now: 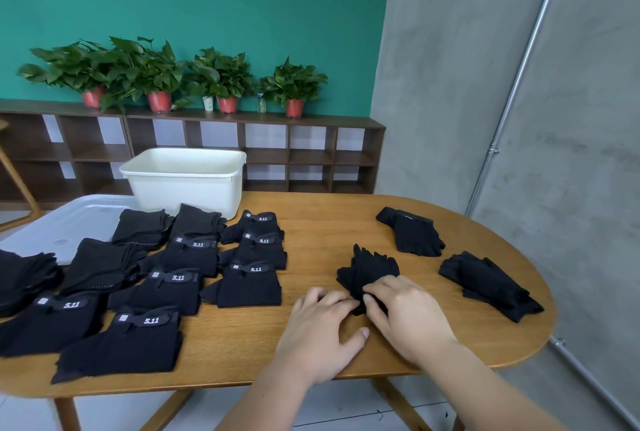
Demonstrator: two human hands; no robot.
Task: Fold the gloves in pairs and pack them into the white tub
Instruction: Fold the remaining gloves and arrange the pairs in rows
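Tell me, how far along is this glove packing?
Done: many folded pairs lie in rows on the table. In hand: the left hand and right hand are on one glove pair. Left: a far glove pile and a near glove pile. The white tub hides its inside.

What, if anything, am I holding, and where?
The black glove pair, at its near end: the right hand pinches it there. The left hand touches the same end; whether it grips is unclear.

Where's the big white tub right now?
In the head view the white tub stands at the far left of the wooden table, just behind the rows of folded black gloves and in front of the brown shelf.
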